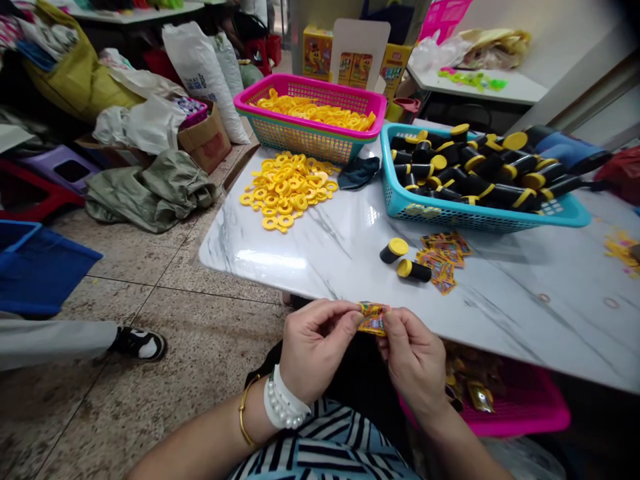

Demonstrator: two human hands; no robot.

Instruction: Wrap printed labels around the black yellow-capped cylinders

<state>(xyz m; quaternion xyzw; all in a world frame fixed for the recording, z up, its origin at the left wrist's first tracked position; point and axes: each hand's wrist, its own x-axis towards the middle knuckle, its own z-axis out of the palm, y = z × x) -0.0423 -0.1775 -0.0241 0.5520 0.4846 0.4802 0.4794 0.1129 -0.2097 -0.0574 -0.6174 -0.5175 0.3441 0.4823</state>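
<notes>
While my left grip [315,348] and right grip [416,357] pinch opposite ends of printed yellow slip [373,320] near table [330,257], I need light, even tension, thumbs level.

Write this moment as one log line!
left hand: pinching yellow printed piece; right hand: pinching its other end; two black tubes: on table

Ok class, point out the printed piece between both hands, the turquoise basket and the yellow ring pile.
Printed piece [372,323], head view: middle.
Turquoise basket [465,219], head view: front wall.
Yellow ring pile [293,188], head view: middle.
</notes>
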